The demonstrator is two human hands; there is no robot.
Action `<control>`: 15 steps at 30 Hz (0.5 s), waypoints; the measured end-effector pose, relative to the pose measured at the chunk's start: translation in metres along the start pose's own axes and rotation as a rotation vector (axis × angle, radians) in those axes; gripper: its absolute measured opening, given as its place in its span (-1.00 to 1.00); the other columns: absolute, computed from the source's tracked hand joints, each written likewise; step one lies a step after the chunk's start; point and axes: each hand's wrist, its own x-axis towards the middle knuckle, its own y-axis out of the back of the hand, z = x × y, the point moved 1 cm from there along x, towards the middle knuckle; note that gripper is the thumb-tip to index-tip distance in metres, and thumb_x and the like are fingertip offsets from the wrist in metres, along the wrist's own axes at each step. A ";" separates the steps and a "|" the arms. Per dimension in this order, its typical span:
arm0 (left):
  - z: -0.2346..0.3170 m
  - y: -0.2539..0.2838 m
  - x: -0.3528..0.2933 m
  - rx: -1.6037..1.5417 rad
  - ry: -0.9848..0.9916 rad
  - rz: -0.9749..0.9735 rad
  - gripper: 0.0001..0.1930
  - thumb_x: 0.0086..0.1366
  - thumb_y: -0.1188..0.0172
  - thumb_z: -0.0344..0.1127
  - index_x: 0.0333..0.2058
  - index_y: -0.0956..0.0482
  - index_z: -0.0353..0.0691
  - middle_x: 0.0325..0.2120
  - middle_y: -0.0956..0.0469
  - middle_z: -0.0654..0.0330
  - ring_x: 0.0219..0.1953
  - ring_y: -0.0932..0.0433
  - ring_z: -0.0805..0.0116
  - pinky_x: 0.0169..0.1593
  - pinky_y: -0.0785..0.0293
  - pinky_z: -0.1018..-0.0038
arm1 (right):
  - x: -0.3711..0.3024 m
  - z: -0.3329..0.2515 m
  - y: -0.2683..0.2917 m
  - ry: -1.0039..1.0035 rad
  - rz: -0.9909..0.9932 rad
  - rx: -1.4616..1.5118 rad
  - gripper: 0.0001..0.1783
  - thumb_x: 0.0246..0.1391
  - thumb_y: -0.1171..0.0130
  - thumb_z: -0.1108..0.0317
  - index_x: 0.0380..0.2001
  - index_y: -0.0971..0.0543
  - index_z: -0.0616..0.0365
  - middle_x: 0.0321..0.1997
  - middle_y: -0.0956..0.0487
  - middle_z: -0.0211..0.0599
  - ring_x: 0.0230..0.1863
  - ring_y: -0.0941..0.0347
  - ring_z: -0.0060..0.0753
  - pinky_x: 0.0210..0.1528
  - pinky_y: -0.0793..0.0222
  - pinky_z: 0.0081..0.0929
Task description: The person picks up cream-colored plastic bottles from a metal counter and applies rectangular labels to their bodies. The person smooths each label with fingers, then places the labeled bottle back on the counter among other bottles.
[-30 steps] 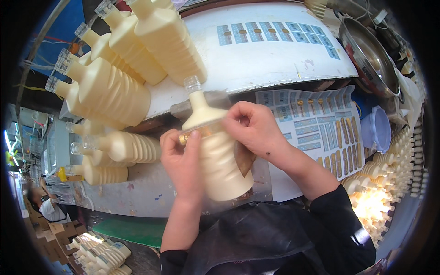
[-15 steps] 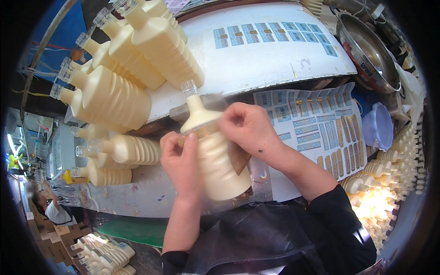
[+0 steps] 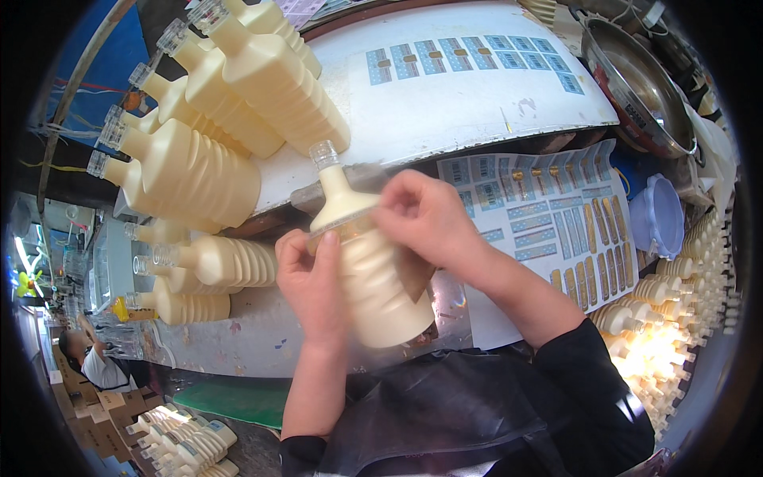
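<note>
A cream bottle with ribbed sides and a clear threaded neck leans in front of me, its neck pointing up and slightly left. Around its upper body, just under the shoulder, lies a narrow gold strip label. My left hand grips the bottle's left side, thumb pressed on the strip. At the right end of the strip, my right hand is closed with thumb and fingertips pinched together against the bottle; slight blur softens these fingers. A brownish patch shows on the bottle's right side below that hand.
Several cream bottles stand at the upper left, with more below them. A label sheet lies at right, another on the white table. Beyond are a metal pan, a lilac bucket and many bottles.
My right hand has shifted slightly up and left along the strip. My left hand keeps its hold on the bottle, and the whole view has moved a little.
</note>
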 end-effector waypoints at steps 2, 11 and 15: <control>0.003 -0.001 -0.002 -0.028 0.039 0.007 -0.91 0.39 -0.26 -0.49 -0.23 -0.51 -0.25 -0.27 -0.49 0.33 -0.23 -0.43 0.58 -0.06 -0.43 0.58 | 0.010 0.012 0.010 -0.082 -0.079 0.101 -0.78 0.22 -0.25 0.34 -0.13 -0.61 0.23 -0.32 -0.61 -0.43 -0.30 -0.49 -0.66 -0.23 -0.45 -0.60; 0.011 -0.007 0.000 -0.042 0.055 -0.043 -0.67 0.38 -0.26 -0.42 0.08 -0.50 -0.29 -0.11 -0.43 0.28 -0.13 -0.40 0.53 0.00 -0.42 0.53 | 0.006 0.018 0.002 -0.101 -0.205 0.239 -0.69 0.34 -0.20 0.29 0.06 -0.51 0.19 -0.28 -0.56 -0.46 -0.21 -0.46 -0.71 -0.17 -0.41 -0.64; 0.013 -0.009 0.001 0.180 0.023 -0.046 -0.64 0.28 -0.36 -0.36 0.03 -0.56 -0.28 -0.07 -0.34 0.26 -0.16 -0.30 0.48 0.01 -0.38 0.49 | 0.008 0.020 0.000 -0.103 -0.195 0.199 -0.66 0.31 -0.26 0.28 0.05 -0.50 0.18 -0.34 -0.57 -0.47 -0.28 -0.47 -0.72 -0.22 -0.41 -0.66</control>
